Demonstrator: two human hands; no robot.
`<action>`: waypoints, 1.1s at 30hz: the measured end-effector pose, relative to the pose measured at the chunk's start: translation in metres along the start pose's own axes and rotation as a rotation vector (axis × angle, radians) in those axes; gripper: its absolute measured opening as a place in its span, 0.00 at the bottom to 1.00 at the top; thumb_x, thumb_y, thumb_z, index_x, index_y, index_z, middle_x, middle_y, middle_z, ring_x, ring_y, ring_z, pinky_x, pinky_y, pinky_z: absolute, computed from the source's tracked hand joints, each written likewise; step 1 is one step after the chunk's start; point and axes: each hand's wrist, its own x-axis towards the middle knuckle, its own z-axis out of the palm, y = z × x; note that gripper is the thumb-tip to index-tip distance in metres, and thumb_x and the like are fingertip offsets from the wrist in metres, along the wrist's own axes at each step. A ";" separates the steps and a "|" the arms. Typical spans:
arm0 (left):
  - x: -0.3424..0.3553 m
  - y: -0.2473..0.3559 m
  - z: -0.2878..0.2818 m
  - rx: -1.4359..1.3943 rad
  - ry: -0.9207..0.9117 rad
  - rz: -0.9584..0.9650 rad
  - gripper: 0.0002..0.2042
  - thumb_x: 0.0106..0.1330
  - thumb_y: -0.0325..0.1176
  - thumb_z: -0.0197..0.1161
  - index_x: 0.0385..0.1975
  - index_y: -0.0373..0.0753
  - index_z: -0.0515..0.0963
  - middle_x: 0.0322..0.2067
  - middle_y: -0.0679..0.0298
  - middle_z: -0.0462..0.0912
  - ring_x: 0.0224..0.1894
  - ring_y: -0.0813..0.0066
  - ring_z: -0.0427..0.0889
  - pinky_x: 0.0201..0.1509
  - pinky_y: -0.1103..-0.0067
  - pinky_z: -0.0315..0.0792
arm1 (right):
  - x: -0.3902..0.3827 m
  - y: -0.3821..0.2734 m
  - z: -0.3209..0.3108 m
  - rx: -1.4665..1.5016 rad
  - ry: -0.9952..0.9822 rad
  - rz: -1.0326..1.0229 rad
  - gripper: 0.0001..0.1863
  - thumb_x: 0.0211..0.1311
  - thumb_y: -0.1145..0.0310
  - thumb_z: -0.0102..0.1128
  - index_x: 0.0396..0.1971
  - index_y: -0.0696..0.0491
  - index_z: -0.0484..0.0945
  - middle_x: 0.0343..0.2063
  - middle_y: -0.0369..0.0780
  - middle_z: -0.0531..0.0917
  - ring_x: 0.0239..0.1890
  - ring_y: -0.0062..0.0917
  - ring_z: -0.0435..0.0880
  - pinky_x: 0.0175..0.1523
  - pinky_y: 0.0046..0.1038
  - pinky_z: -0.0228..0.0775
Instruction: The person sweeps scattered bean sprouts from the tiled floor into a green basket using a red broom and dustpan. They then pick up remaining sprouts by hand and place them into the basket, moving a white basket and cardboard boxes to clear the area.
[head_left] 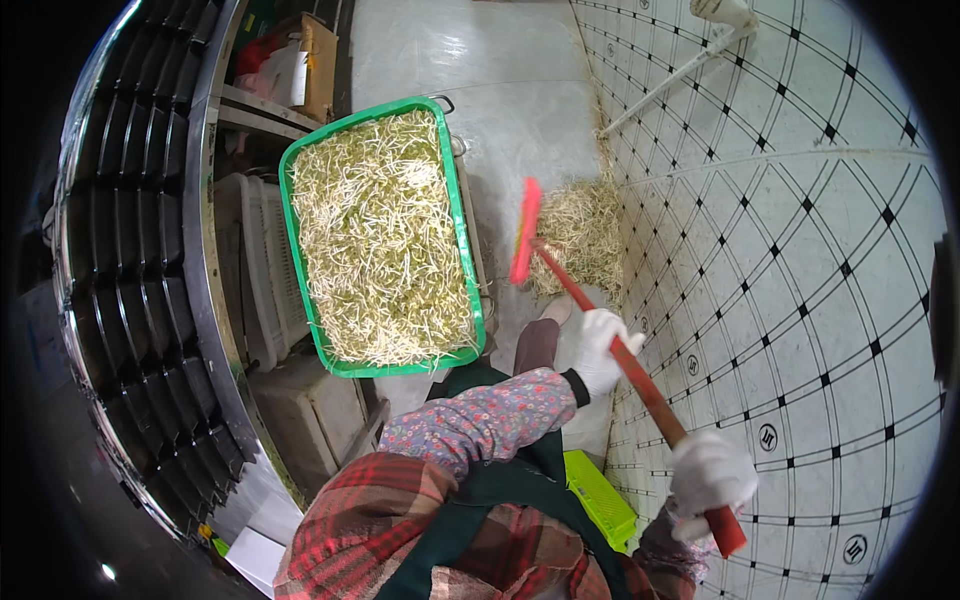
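Observation:
I hold a red-handled broom [655, 400] slantwise in front of me, in both white-gloved hands. My left hand [600, 352] is closed round the middle of the handle. Lower down, near the handle's end, my right hand [712, 478] grips it too. The narrow pinkish-red broom head [526, 230] is at the left side of a heap of bean sprouts [582, 235] on the floor against the tiled wall; its bristles are hard to make out. Left of the head stands a green-rimmed tub [464, 255] filled with bean sprouts.
Black tray-like compartments [130, 250] line the far left along a metal-edged counter [212, 300]. Beneath it are a white plastic basket [270, 270] and a cardboard box [318, 65]. A lime-green basket [603, 500] stands beside me. A pale pipe [670, 85] runs along the patterned wall [780, 280].

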 end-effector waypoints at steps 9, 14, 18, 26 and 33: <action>-0.044 -0.137 0.021 0.254 0.179 -0.089 0.15 0.49 0.28 0.68 0.14 0.40 0.64 0.18 0.61 0.66 0.27 0.60 0.66 0.33 0.69 0.61 | -0.001 0.052 0.038 0.215 0.019 -0.073 0.15 0.42 0.80 0.57 0.09 0.55 0.59 0.10 0.35 0.64 0.14 0.27 0.64 0.25 0.28 0.60; -0.077 -0.044 0.035 -0.017 0.029 -0.097 0.16 0.48 0.31 0.69 0.13 0.42 0.64 0.19 0.63 0.66 0.30 0.61 0.66 0.37 0.71 0.61 | -0.041 -0.016 0.033 0.154 0.037 -0.347 0.18 0.49 0.68 0.57 0.08 0.50 0.60 0.06 0.30 0.64 0.08 0.21 0.62 0.18 0.25 0.58; -0.136 -0.019 0.033 0.016 -0.014 -0.110 0.14 0.47 0.31 0.69 0.17 0.42 0.66 0.23 0.64 0.68 0.33 0.61 0.67 0.41 0.70 0.62 | -0.109 -0.010 -0.011 0.283 0.001 -0.355 0.19 0.48 0.67 0.57 0.07 0.51 0.59 0.04 0.31 0.63 0.06 0.22 0.63 0.16 0.23 0.58; -0.216 -0.131 0.057 0.555 -0.172 0.169 0.14 0.48 0.26 0.67 0.10 0.40 0.67 0.15 0.60 0.69 0.26 0.57 0.71 0.30 0.66 0.64 | -0.171 0.078 0.000 0.361 -0.167 -0.197 0.17 0.43 0.79 0.57 0.07 0.55 0.58 0.09 0.35 0.64 0.13 0.27 0.65 0.22 0.26 0.58; -0.211 -0.042 0.097 0.100 -0.143 0.125 0.14 0.53 0.35 0.62 0.10 0.39 0.69 0.16 0.60 0.70 0.28 0.58 0.71 0.33 0.68 0.66 | -0.246 0.031 -0.016 0.085 0.129 -0.500 0.14 0.44 0.72 0.57 0.09 0.52 0.61 0.08 0.34 0.64 0.10 0.25 0.65 0.19 0.27 0.60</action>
